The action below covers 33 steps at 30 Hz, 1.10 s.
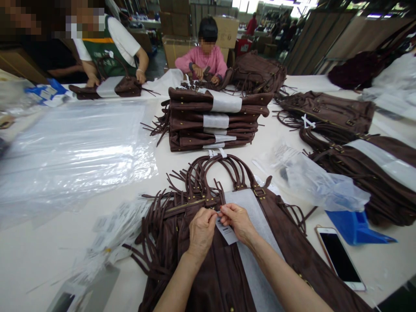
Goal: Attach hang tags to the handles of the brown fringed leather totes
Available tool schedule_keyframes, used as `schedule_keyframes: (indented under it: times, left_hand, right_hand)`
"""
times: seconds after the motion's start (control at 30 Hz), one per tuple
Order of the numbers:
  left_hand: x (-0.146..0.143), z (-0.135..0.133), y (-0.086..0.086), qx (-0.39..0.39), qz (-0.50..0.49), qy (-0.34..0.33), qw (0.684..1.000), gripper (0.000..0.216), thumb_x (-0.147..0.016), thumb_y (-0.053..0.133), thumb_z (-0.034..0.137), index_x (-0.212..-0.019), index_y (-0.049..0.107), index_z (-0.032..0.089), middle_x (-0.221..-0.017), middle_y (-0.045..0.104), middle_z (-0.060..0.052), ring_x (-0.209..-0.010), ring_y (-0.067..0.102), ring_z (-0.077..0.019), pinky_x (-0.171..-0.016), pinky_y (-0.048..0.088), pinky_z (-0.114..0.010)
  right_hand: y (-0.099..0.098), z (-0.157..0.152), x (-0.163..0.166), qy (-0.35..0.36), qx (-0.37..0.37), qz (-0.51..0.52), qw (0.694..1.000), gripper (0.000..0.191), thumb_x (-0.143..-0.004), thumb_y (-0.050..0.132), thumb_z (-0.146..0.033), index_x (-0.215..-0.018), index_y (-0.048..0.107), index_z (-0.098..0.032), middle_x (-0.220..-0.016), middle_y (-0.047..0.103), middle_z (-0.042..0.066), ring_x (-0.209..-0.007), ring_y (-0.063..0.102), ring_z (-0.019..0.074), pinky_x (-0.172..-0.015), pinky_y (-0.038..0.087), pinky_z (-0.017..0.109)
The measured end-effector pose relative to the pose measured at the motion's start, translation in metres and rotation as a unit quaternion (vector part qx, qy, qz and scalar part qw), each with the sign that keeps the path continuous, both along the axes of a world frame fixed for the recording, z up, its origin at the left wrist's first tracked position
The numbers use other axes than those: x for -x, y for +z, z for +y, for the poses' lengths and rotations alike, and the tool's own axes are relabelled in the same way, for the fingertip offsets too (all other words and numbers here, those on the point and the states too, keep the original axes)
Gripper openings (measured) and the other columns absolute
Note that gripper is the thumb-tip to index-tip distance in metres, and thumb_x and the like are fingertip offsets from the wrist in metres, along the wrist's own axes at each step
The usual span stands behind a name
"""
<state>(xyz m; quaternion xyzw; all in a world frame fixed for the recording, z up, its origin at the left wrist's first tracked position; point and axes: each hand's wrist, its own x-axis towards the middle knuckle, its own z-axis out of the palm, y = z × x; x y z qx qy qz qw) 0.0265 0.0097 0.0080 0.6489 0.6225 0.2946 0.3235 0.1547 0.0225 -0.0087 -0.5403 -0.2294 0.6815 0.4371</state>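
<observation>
Boxes of cardboard [178,50] are stacked in the workroom behind a long pale table [35,255], on which brown bags are piled and laid out. At the near side, the string end of a white tag [228,234] seems to be pinched between the fingertips of the left hand [201,229] and the right hand [240,222]. Both are brought together until they almost meet, with the other fingers curled in; whether a knot is being drawn cannot be told, since the spot is covered. Beneath them a brown bag [224,277] is laid flat, its handles [205,184] pointed away and a strip of white paper [260,264] set along it; the tag is hung over its upper part, near the foot of a handle.

The step in hand is judged to be the securing of the tag's string. By the next move, a fine, steady pinch is called for, with the fringe kept out of the loop.

Farther left, loose tags [113,229] are heaped beside clear plastic bags [87,143]. On the right, a phone [339,255] is placed. Beyond, a stack of bags [188,125] is flanked by crumpled plastic [318,180], and at the far side a bag is held by a person in a green vest [108,52].
</observation>
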Motion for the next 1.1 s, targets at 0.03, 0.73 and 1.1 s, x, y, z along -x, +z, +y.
schedule_keyframes:
  times: [0.03,0.73,1.1]
  left_hand:
    - [0.000,0.000,0.000,0.002,0.001,-0.001,1.000,0.017,-0.079,0.043,0.020,-0.073,0.059,0.018,-0.074,0.057,-0.001,-0.071,0.054,-0.0126,-0.067,0.041,-0.024]
    - [-0.002,0.002,-0.002,0.016,0.011,-0.010,1.000,0.018,-0.078,0.041,0.020,-0.069,0.057,0.019,-0.070,0.055,0.000,-0.068,0.053,-0.0113,-0.065,0.040,-0.022]
    - [-0.005,0.000,-0.016,0.019,0.019,-0.006,1.000,0.017,-0.076,0.039,0.016,-0.067,0.052,0.019,-0.070,0.053,0.000,-0.068,0.052,-0.0116,-0.064,0.041,-0.023]
  right_hand:
    - [0.000,0.000,0.000,0.004,-0.001,-0.002,1.000,0.025,-0.060,0.070,-0.035,-0.062,0.059,-0.012,-0.054,0.062,0.000,-0.041,0.051,0.0047,-0.038,0.038,0.014]
    - [-0.002,0.002,-0.001,0.042,-0.003,-0.036,0.998,0.026,-0.061,0.068,-0.037,-0.061,0.059,-0.013,-0.050,0.060,-0.002,-0.039,0.048,0.0041,-0.038,0.036,0.015]
    - [0.000,0.004,0.002,0.051,0.002,-0.058,0.997,0.031,-0.058,0.068,-0.042,-0.057,0.056,-0.014,-0.047,0.058,-0.003,-0.036,0.046,0.0043,-0.035,0.033,0.016]
